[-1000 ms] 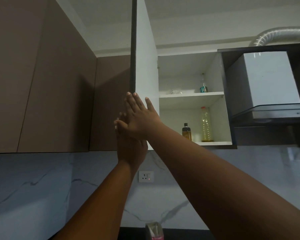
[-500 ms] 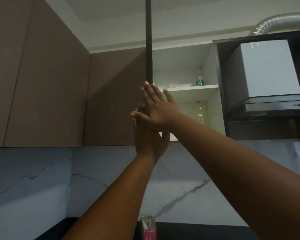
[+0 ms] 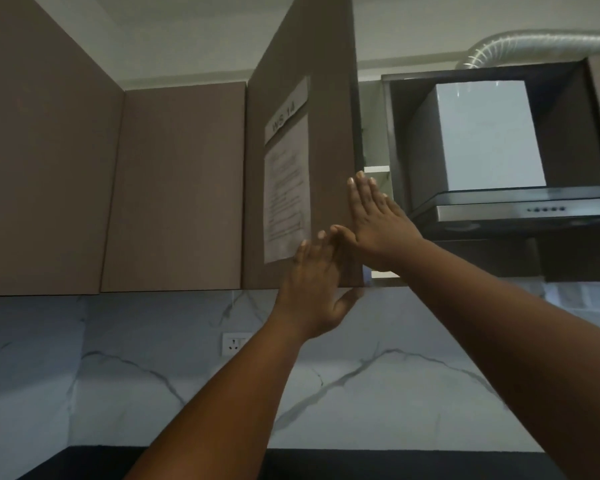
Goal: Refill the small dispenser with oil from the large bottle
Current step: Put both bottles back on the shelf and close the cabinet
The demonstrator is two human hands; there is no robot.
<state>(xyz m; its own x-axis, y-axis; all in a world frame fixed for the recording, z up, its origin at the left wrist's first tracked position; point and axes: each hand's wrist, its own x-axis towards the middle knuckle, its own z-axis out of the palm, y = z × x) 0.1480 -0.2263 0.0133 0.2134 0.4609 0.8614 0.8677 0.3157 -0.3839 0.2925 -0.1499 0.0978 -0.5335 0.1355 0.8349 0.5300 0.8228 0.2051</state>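
Cabinets (image 3: 111, 174) in brown run along the left above a marbled backsplash (image 3: 101, 375) with a wall socket (image 3: 235, 344), and the cabinet door (image 3: 302, 168) with a printed sheet (image 3: 286, 188) taped on it stands nearly closed. Left hand (image 3: 314, 289) lies flat on the door's lower corner, fingers straight, holding nothing, while right hand (image 3: 374, 220) just above presses its open palm by the door's edge. Range hood (image 3: 492, 188) and silver duct (image 3: 520, 46) sit right; oil bottle and dispenser are out of sight.
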